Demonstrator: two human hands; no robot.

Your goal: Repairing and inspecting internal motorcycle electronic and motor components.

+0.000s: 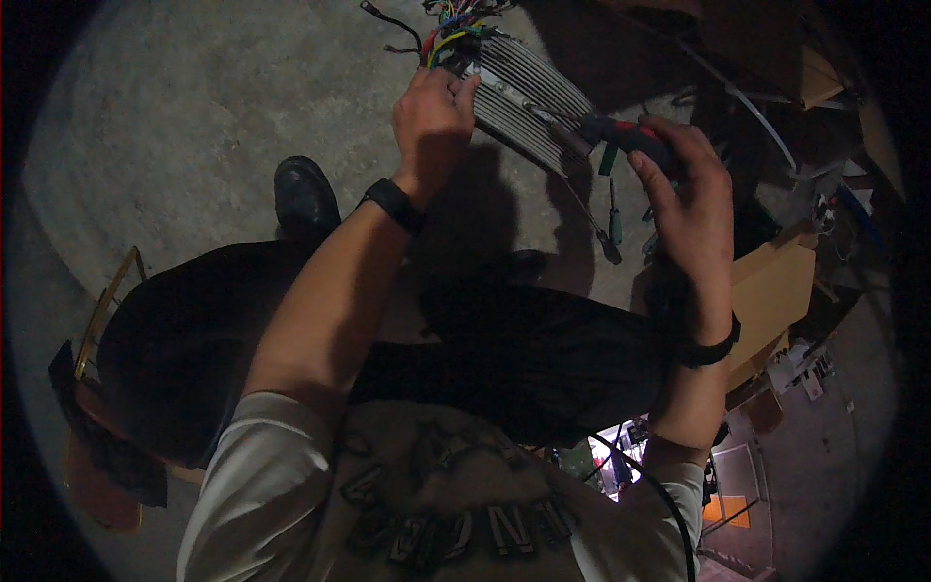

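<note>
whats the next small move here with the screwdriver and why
Probably seat the screwdriver tip squarely and turn. The right hand grips its red and black handle, with the shaft meeting the edge of the ribbed metal box. The left hand steadies that box near its coloured wires. Whether the tip sits in a screw is too dark to tell.

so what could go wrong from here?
The screwdriver in the right hand could slip off the ribbed metal housing, which only the left hand steadies in mid-air. The coloured wires at its end could snag. Dim light hides the tip.
</note>
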